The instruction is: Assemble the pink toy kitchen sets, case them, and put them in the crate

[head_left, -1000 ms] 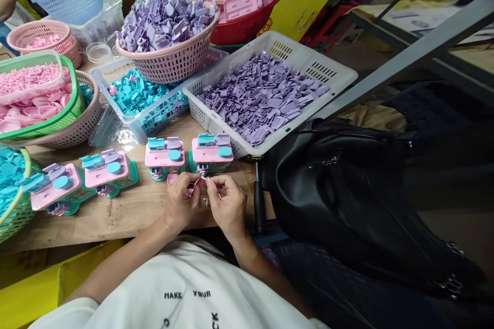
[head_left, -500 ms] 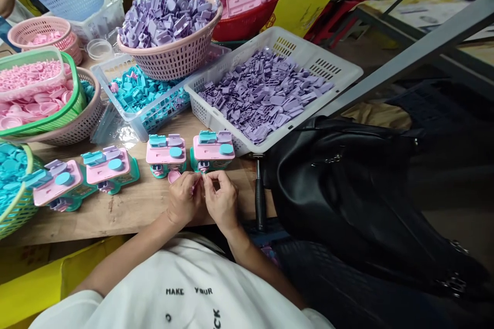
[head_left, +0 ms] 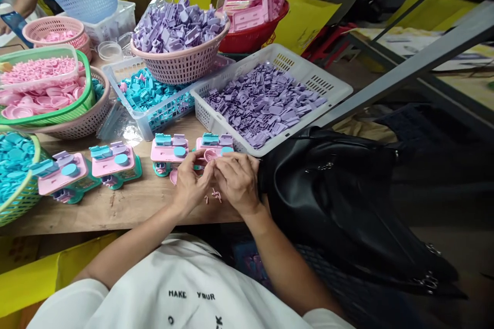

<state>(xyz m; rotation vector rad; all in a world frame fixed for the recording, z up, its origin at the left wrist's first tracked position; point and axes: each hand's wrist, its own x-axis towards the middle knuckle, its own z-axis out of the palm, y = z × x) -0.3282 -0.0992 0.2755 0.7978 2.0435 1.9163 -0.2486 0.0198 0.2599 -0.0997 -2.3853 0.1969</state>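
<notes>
My left hand (head_left: 190,180) and my right hand (head_left: 236,181) meet at the front edge of the wooden table (head_left: 123,205), fingers pinched together on a small round pink part (head_left: 210,155). They hover right over the rightmost pink-and-teal toy unit (head_left: 213,145), partly hiding it. A second unit (head_left: 169,152) stands just left of my left hand. Two more units (head_left: 116,162) (head_left: 64,175) sit further left. A few tiny pink pieces (head_left: 214,196) lie on the wood between my wrists.
A white crate of purple parts (head_left: 270,97) stands behind my hands, with a pink basket of purple parts (head_left: 179,36), a tray of teal parts (head_left: 148,95) and baskets of pink and teal parts to the left. A black bag (head_left: 347,200) lies at right. Another person's arm (head_left: 19,0) shows at far left.
Both hands have moved up and away from me, from the table edge to the rightmost toy unit. The small pink part now sits at that unit's top.
</notes>
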